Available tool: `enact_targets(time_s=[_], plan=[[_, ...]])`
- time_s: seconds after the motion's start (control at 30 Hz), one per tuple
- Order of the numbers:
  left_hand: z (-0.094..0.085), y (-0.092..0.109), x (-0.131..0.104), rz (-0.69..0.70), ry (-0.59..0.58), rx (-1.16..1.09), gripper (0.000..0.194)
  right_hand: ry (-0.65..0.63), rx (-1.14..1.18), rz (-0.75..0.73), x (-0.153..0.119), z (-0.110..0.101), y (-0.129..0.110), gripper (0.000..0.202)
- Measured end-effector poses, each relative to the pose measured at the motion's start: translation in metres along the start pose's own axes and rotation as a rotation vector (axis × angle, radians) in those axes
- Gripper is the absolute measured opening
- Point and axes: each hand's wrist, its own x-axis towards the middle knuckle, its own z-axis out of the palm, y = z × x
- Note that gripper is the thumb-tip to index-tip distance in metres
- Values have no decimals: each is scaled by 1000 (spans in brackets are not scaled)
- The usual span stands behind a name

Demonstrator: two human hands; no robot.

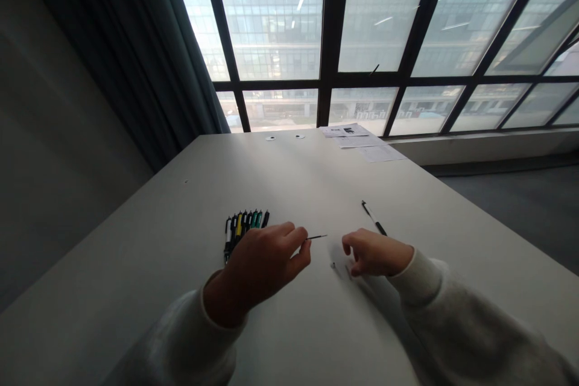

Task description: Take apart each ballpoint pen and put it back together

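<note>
Between thumb and forefinger, my left hand (271, 259) pinches a thin dark pen refill (317, 236), its narrow end pointing right. My right hand (373, 252) hovers low over the table with thumb and forefinger apart, nothing visible between them. Just left of and below its fingers lies a small pen part (333, 265); beside it is a blurred, thin, pale piece (348, 271) whose kind I cannot make out. Behind my right hand a white and black pen (373, 217) lies slantwise. A row of several pens (238, 224), black, white, yellow and green, is partly hidden by my left hand.
The white table (289, 187) reaches toward the windows. Several paper sheets (362, 142) lie at its far right edge, and two small round fittings (300, 137) sit at the far edge. A dark curtain (136, 42) hangs at the left.
</note>
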Motion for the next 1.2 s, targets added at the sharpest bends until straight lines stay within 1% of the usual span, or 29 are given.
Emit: enact_targets(time_s=[0.07, 0.13, 0.33, 0.5, 0.67, 0.87, 1.2], plan=[[0, 0, 0, -2, -5, 3, 21, -40, 27, -11, 0, 0, -1, 37], [0, 0, 0, -4, -4, 6, 21, -64, 44, -19, 0, 1, -3, 37], [2, 0, -1, -3, -9, 10, 22, -79, 53, -32, 2, 3, -6, 32], [1, -1, -1, -3, -13, -1, 22, -76, 47, -54, 0, 3, -9, 31], [1, -1, -2, 6, -18, -7, 22, -72, 38, -75, -2, 1, -13, 25], [0, 0, -1, 0, -11, -1, 21, -59, 36, -95, -1, 0, -17, 28], [1, 0, -1, 4, -19, -6, 21, -32, 14, -138, -2, 0, -23, 15]])
